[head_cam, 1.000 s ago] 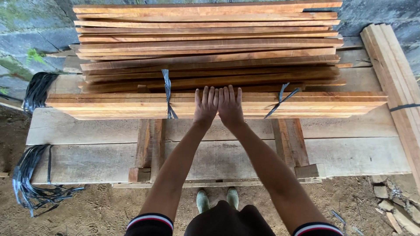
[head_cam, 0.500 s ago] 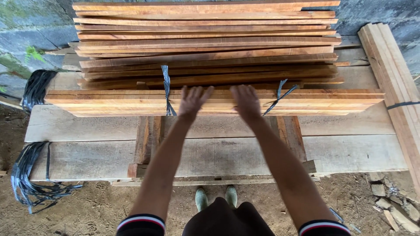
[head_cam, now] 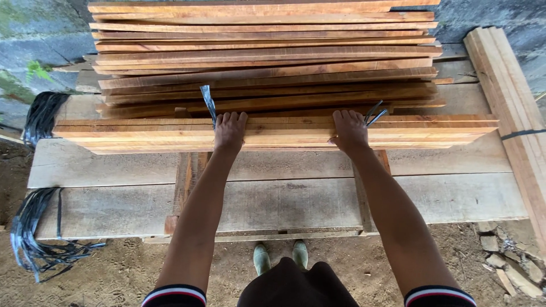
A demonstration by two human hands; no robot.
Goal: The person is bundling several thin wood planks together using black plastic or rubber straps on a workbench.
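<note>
I count two hands — left hand [head_cam: 230, 132] and right hand [head_cam: 349, 131] — both laid flat on one front bundle of slats [head_cam: 273, 134]. Behind it sits one looser stack of slats [head_cam: 267, 51]; the slats in it are too many and too overlapped for me to number. Two strap ends [head_cam: 208, 102] stick up by the bundle. Two wide bench planks [head_cam: 273, 204] lie below, two dark strap bunches [head_cam: 34, 233] at left, and two pale shoes [head_cam: 280, 257].
</note>
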